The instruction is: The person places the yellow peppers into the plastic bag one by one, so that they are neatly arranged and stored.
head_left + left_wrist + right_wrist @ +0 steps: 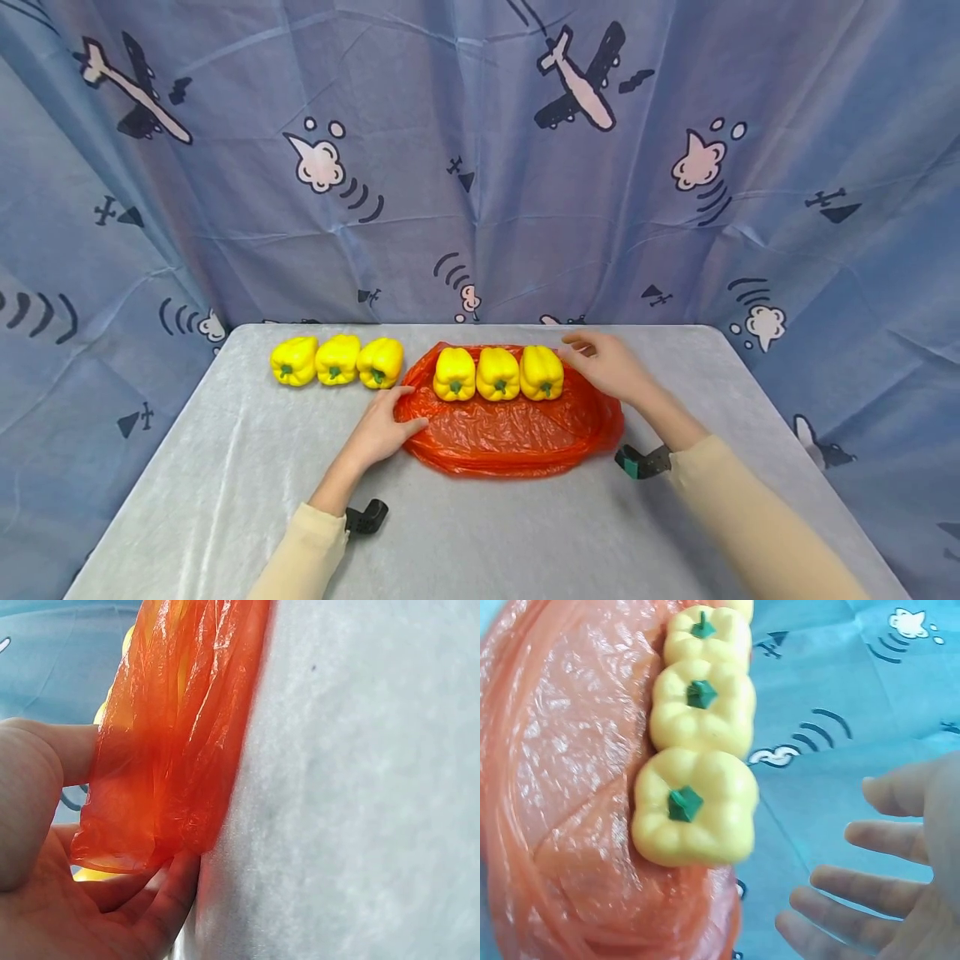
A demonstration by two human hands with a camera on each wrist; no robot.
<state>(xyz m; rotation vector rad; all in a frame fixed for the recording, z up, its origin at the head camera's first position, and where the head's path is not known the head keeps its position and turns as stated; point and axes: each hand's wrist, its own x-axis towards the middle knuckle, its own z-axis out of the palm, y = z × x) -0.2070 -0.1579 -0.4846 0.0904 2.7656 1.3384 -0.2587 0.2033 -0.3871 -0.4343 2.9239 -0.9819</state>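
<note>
A red plastic bag point(510, 433) lies spread on the table, with three yellow bell peppers in a row on it: left point(454, 372), middle point(498, 372) and right point(542, 372). My left hand point(381, 425) holds the bag's left end. In the left wrist view its thumb shows through the film of the bag point(172, 735), and its fingers point(180, 892) curl at the outer edge. My right hand point(603, 362) is just right of the right pepper. Its fingers point(855, 900) are loosely spread, apart from the pepper point(697, 836), and hold nothing.
Three more yellow bell peppers stand in a row left of the bag: outer point(293, 361), middle point(337, 360) and inner point(380, 362). The pale grey table point(480, 542) ends at a blue curtain point(390, 125) printed with planes.
</note>
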